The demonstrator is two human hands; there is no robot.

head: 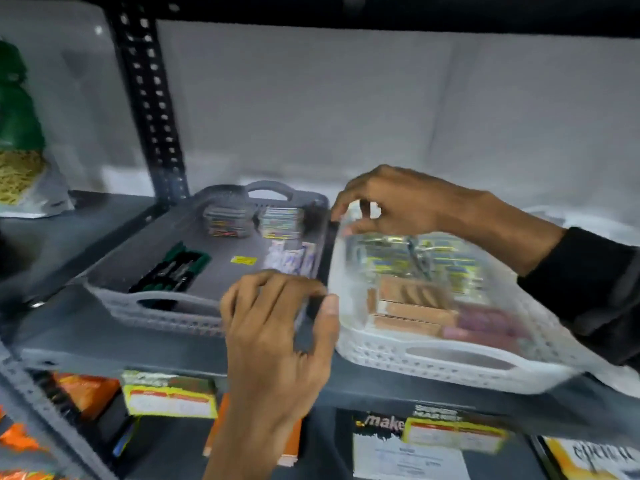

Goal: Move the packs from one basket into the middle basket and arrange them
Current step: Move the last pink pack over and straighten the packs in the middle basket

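Note:
A grey basket [152, 306] sits on the shelf, holding green packs [173, 268] at the front left and small packs [280, 220] at the back. Close to its right is a white basket [433, 362], blurred, filled with yellow, brown and purple packs [415, 299]. My right hand [398, 202] pinches the white basket's far left rim. My left hand [277, 334] curls over the grey basket's front right corner, its thumb against the white basket's left wall. That corner is hidden, so its grip is unclear.
A black perforated post [149, 98] rises behind the grey basket. A green and yellow bag [17, 133] stands at the far left. Crumpled clear plastic [588, 223] lies behind the white basket. Yellow price tags [169, 398] hang on the shelf edge above goods on the lower shelf.

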